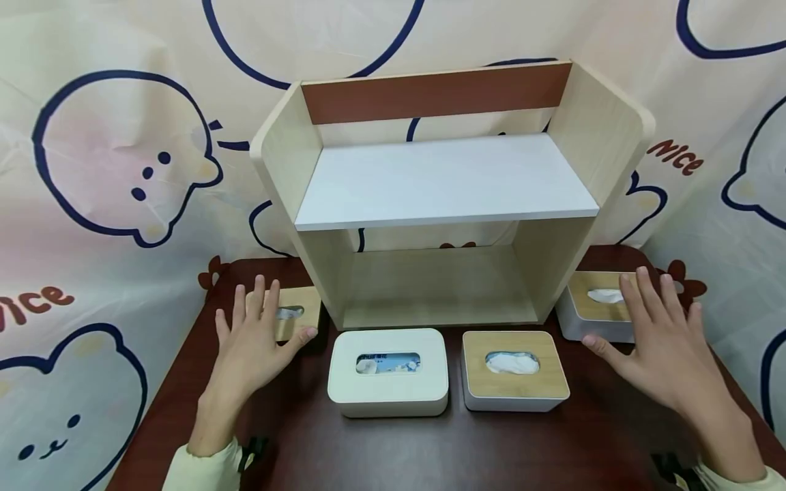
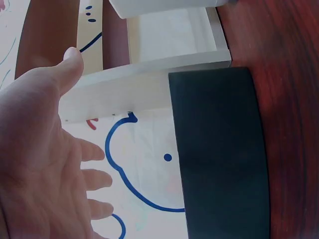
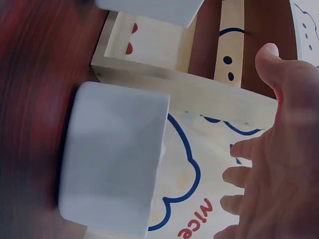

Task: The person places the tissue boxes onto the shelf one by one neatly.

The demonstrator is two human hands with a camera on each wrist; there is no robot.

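My left hand (image 1: 248, 351) is spread flat with fingers straight, over a tissue box (image 1: 305, 298) that has a light wood lid and black sides. In the left wrist view that box's dark side (image 2: 219, 149) stands apart from the palm. On the other side, my right hand (image 1: 669, 348) is likewise spread, overlapping a white tissue box (image 1: 580, 310) with a wood lid at the right. The right wrist view has this box's pale side (image 3: 112, 154) away from the fingers. Neither hand holds anything. Part of each box is hidden behind a hand.
A two-tier wooden shelf (image 1: 442, 286) with a white middle board (image 1: 448, 181) stands at the back. Before it sit an all-white tissue box (image 1: 388, 399) and a wood-lidded white one (image 1: 516, 395). The dark red-brown table (image 1: 454, 453) meets a bear-patterned cloth (image 1: 123, 286).
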